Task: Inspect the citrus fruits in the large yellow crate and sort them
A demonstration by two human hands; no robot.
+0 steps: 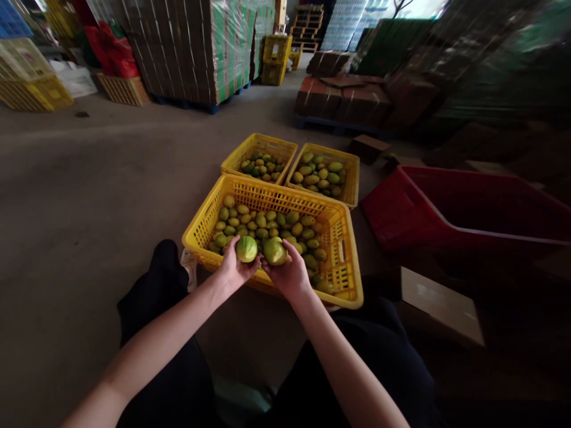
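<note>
Just over the near side of a yellow plastic crate (347,238), I hold two round yellow-green fruits side by side. My left hand (236,265) is wrapped round the lighter green fruit (247,249), with the thumb on its side. In my right hand (289,270) sits the other, duller green fruit (275,251), which has a pale patch. The crate below contains many smaller-looking yellow-green fruits (261,221) that look like lemons. Their exact kind is unclear. My hands hide part of the crate's near rim.
Behind the crate stand a left yellow crate (241,156) and a right yellow crate (354,172), both with fruit. A red tub (401,208) and a cardboard box (441,300) lie to the right. Wrapped pallet stacks (187,53) rise farther back on the concrete floor (89,196).
</note>
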